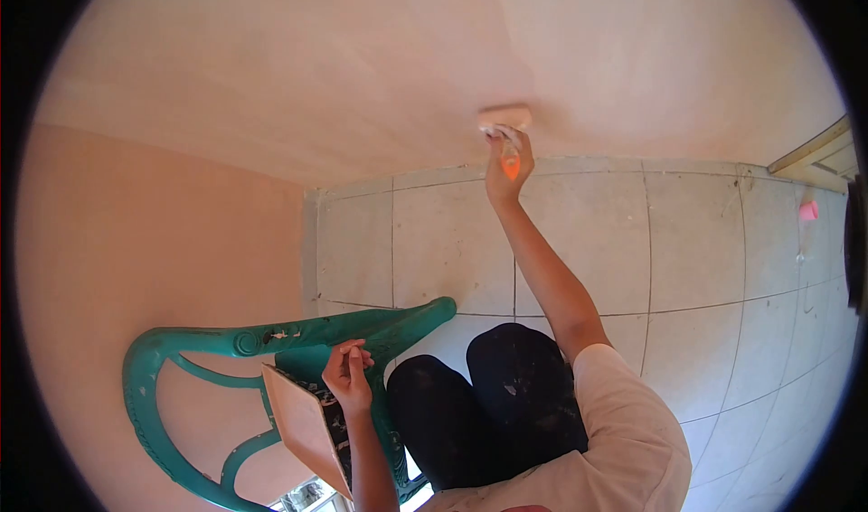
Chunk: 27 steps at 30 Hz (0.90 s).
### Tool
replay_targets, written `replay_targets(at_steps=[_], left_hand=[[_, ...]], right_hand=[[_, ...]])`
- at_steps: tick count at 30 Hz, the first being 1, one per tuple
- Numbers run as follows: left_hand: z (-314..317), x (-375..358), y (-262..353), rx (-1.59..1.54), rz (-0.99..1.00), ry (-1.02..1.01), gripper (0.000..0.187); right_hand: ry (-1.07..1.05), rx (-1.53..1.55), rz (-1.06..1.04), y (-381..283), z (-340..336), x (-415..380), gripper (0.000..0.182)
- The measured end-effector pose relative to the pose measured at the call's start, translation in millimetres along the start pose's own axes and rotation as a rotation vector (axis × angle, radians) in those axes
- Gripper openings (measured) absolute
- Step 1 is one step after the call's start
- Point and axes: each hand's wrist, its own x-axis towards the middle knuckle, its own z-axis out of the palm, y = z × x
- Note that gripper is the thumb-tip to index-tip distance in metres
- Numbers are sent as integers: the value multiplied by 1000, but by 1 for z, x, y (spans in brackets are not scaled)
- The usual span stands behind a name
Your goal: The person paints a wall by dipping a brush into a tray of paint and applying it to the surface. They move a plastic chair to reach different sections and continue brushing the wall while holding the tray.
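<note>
My right hand point(510, 155) reaches forward and is closed around a wide paintbrush with an orange handle point(511, 166). The brush's broad, pale pink head point(506, 117) rests against the wall point(362, 87), a little above the floor. Low on the left, my left hand point(348, 375) hovers over the seat area of a green plastic chair point(201, 342), its fingers curled together with nothing visible in them. Beside that hand, a tray coated in pale pink point(312, 422) sits tilted on the chair.
Grey floor tiles point(579, 232) run along the wall's foot. A peach side wall point(163, 232) meets it at the left corner. At the far right are a door frame point(809, 155) and a small pink cup point(807, 211). My bent knees point(524, 376) are beside the chair.
</note>
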Motion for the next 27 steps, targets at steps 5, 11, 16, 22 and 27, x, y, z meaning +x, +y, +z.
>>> replay_targets(at_steps=[5,11,16,22,27], left_hand=[[3,-1,4,9,5,22,19],[3,3,6,6,32,37,20],[2,-1,5,30,-16,14,20],[5,4,8,35,21,28,19],[2,0,6,52,11,32,20]], right_hand=[[-299,50,-317,-27,12,-21,24],[-183,-246,-143,31,-50,-52,22],[49,-166,19,85,-45,-30,18],[-179,-117,-160,-10,-41,-12,22],[-228,-226,-175,25,-71,-30,22]])
